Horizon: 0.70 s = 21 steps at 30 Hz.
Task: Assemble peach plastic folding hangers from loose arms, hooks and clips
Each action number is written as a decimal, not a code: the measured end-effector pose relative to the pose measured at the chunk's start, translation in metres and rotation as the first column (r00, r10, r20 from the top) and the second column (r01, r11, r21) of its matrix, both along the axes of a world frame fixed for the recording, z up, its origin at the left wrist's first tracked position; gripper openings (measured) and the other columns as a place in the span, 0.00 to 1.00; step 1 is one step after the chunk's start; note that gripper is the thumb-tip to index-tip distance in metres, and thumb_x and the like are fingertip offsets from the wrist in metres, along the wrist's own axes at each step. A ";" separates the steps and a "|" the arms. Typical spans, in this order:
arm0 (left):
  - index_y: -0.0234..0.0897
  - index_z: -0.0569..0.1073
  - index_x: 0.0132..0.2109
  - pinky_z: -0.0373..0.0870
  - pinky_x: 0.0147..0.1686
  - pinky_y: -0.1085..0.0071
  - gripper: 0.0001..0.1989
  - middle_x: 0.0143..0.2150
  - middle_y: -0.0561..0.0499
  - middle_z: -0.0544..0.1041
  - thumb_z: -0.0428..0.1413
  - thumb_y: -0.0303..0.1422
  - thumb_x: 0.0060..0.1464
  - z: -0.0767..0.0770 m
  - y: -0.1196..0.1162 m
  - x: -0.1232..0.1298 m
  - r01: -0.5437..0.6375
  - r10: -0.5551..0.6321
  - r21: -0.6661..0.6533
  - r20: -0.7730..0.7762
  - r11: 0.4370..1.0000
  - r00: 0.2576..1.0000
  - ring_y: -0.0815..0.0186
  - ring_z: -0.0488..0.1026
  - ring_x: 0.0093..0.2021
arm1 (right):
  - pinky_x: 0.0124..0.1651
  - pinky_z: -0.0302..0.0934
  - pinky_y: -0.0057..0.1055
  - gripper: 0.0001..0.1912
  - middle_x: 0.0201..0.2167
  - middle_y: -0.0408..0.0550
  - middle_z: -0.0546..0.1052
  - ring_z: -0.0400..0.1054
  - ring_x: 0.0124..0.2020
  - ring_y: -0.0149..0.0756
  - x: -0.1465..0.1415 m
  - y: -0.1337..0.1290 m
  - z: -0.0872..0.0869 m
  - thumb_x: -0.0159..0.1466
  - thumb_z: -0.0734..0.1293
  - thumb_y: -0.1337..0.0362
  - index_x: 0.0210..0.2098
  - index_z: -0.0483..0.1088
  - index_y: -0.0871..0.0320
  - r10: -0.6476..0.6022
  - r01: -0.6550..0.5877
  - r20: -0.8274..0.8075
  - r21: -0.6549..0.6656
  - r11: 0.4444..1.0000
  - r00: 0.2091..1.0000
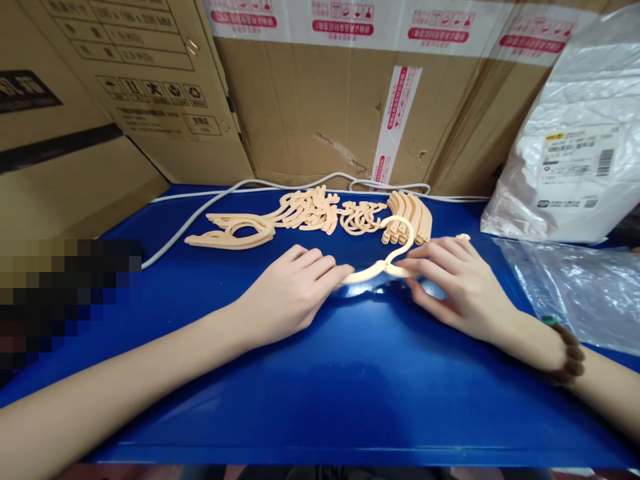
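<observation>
Between my two hands, just above the blue table, is a cream plastic clothes hanger (371,273) with its curved hook pointing away from me. My left hand (295,290) pinches the end of its left arm, fingers closed. On the other side, my right hand (457,283) grips the right arm near the centre joint with thumb and fingers. Beyond the hanger lie loose hanger parts: a heap of curved pieces (307,208), some hook pieces (361,217) and a stack of arm pieces (411,217). Several more pieces (233,230) lie at the left.
Cardboard boxes (320,107) stand along the back and left. A grey cable (200,219) runs across the table behind the parts. At the right are a white plastic parcel bag (560,180) and a clear plastic bag (575,287). The blue table's (370,400) front edge is near me.
</observation>
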<state>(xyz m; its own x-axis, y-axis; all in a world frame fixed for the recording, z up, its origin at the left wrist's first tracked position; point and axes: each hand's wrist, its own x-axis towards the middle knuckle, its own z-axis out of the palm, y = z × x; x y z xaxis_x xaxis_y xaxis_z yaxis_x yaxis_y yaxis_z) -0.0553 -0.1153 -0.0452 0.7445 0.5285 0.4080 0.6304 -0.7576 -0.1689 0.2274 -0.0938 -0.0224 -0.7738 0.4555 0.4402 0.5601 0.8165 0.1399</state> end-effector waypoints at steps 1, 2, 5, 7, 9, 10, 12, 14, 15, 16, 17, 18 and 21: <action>0.31 0.70 0.55 0.59 0.35 0.64 0.15 0.38 0.47 0.76 0.47 0.24 0.64 0.000 0.001 -0.001 -0.003 0.003 0.005 -0.006 1.000 1.000 0.59 0.69 0.37 | 0.46 0.58 0.40 0.09 0.42 0.53 0.77 0.67 0.43 0.42 0.000 -0.001 0.000 0.68 0.63 0.65 0.46 0.71 0.57 -0.008 0.008 0.003 0.019 1.000 1.000; 0.31 0.70 0.55 0.59 0.35 0.64 0.15 0.38 0.47 0.76 0.47 0.24 0.64 0.000 0.001 -0.002 0.000 0.000 0.011 -0.012 1.000 1.000 0.59 0.69 0.36 | 0.49 0.57 0.42 0.09 0.45 0.53 0.76 0.67 0.46 0.44 0.000 -0.001 0.001 0.68 0.63 0.64 0.46 0.71 0.56 -0.017 0.017 0.000 0.035 0.999 1.000; 0.31 0.70 0.55 0.61 0.34 0.64 0.16 0.38 0.46 0.76 0.46 0.23 0.63 0.000 0.002 -0.004 0.038 -0.037 0.015 -0.029 0.999 0.999 0.60 0.69 0.36 | 0.54 0.56 0.48 0.09 0.52 0.55 0.74 0.66 0.51 0.48 0.002 -0.003 0.000 0.67 0.64 0.63 0.46 0.72 0.55 -0.058 0.059 -0.011 0.076 0.995 0.998; 0.32 0.71 0.54 0.62 0.34 0.65 0.15 0.38 0.46 0.76 0.46 0.24 0.64 0.000 0.002 -0.004 0.061 -0.061 -0.002 -0.040 0.998 0.997 0.61 0.69 0.36 | 0.55 0.56 0.50 0.09 0.53 0.55 0.73 0.65 0.52 0.49 0.003 -0.002 -0.002 0.67 0.65 0.63 0.46 0.72 0.55 -0.085 0.086 -0.015 0.099 0.991 0.996; 0.33 0.71 0.54 0.62 0.34 0.65 0.15 0.38 0.46 0.77 0.45 0.24 0.64 -0.001 0.001 -0.003 0.076 -0.077 -0.027 -0.045 0.997 0.996 0.61 0.68 0.36 | 0.54 0.57 0.50 0.10 0.54 0.56 0.72 0.65 0.53 0.51 0.005 -0.001 -0.004 0.66 0.66 0.63 0.47 0.72 0.55 -0.101 0.102 -0.020 0.113 0.988 0.995; 0.33 0.71 0.54 0.62 0.35 0.65 0.15 0.39 0.46 0.77 0.46 0.24 0.64 -0.001 0.000 -0.003 0.086 -0.088 -0.039 -0.044 0.996 0.995 0.61 0.68 0.37 | 0.54 0.57 0.50 0.10 0.55 0.56 0.72 0.65 0.53 0.51 0.005 0.000 -0.004 0.66 0.66 0.64 0.48 0.72 0.55 -0.102 0.104 -0.023 0.116 0.988 0.994; 0.33 0.71 0.54 0.63 0.36 0.65 0.15 0.41 0.46 0.77 0.46 0.23 0.64 -0.001 -0.001 -0.002 0.103 -0.105 -0.063 -0.037 0.993 0.994 0.61 0.68 0.37 | 0.54 0.58 0.50 0.10 0.57 0.56 0.70 0.64 0.54 0.51 0.005 0.001 -0.006 0.67 0.65 0.65 0.48 0.71 0.54 -0.109 0.111 -0.029 0.115 0.987 0.994; 0.33 0.71 0.54 0.63 0.37 0.65 0.15 0.43 0.47 0.77 0.47 0.23 0.63 -0.002 -0.001 -0.002 0.115 -0.118 -0.086 -0.028 0.990 0.993 0.61 0.68 0.38 | 0.54 0.58 0.50 0.11 0.59 0.57 0.68 0.64 0.56 0.52 0.004 0.002 -0.007 0.67 0.65 0.66 0.49 0.71 0.54 -0.122 0.125 -0.033 0.111 0.986 0.992; 0.33 0.71 0.53 0.63 0.37 0.65 0.15 0.44 0.47 0.77 0.47 0.23 0.63 -0.002 -0.001 -0.001 0.121 -0.124 -0.097 -0.026 0.988 0.992 0.61 0.68 0.39 | 0.55 0.58 0.50 0.12 0.61 0.58 0.67 0.63 0.57 0.52 0.004 0.002 -0.007 0.67 0.65 0.66 0.50 0.70 0.54 -0.132 0.135 -0.034 0.107 0.985 0.991; 0.33 0.71 0.53 0.63 0.37 0.65 0.14 0.44 0.47 0.77 0.48 0.23 0.63 -0.003 -0.001 -0.001 0.126 -0.129 -0.106 -0.024 0.986 0.991 0.60 0.68 0.39 | 0.55 0.58 0.50 0.14 0.61 0.58 0.66 0.63 0.58 0.53 0.004 0.002 -0.006 0.67 0.65 0.66 0.52 0.70 0.54 -0.141 0.144 -0.037 0.103 0.984 0.989; 0.33 0.71 0.53 0.63 0.37 0.65 0.14 0.44 0.46 0.77 0.48 0.23 0.63 -0.003 -0.001 -0.001 0.130 -0.134 -0.112 -0.022 0.985 0.991 0.60 0.68 0.39 | 0.55 0.58 0.50 0.15 0.62 0.59 0.66 0.63 0.58 0.54 0.003 0.002 -0.006 0.67 0.64 0.67 0.54 0.69 0.54 -0.148 0.151 -0.043 0.097 0.984 0.988; 0.33 0.71 0.53 0.63 0.37 0.65 0.14 0.44 0.46 0.77 0.48 0.22 0.62 -0.003 -0.001 -0.001 0.136 -0.140 -0.115 -0.020 0.984 0.990 0.60 0.68 0.39 | 0.55 0.58 0.50 0.17 0.62 0.60 0.66 0.63 0.59 0.54 0.003 0.002 -0.006 0.67 0.64 0.67 0.56 0.67 0.54 -0.154 0.158 -0.051 0.088 0.984 0.987; 0.33 0.71 0.52 0.63 0.38 0.64 0.14 0.44 0.46 0.76 0.48 0.22 0.62 -0.004 -0.001 -0.001 0.148 -0.150 -0.118 -0.006 0.982 0.989 0.60 0.68 0.40 | 0.53 0.60 0.48 0.21 0.60 0.61 0.67 0.65 0.56 0.53 0.002 0.001 -0.005 0.67 0.64 0.67 0.59 0.64 0.55 -0.161 0.166 -0.085 0.056 0.984 0.983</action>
<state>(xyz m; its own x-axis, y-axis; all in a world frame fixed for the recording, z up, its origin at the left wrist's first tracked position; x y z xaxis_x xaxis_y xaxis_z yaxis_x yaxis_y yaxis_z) -0.0564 -0.1167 -0.0493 0.8239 0.4546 0.3385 0.5071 -0.8579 -0.0823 0.2294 -0.0930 -0.0270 -0.6524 0.5426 0.5291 0.6971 0.7037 0.1378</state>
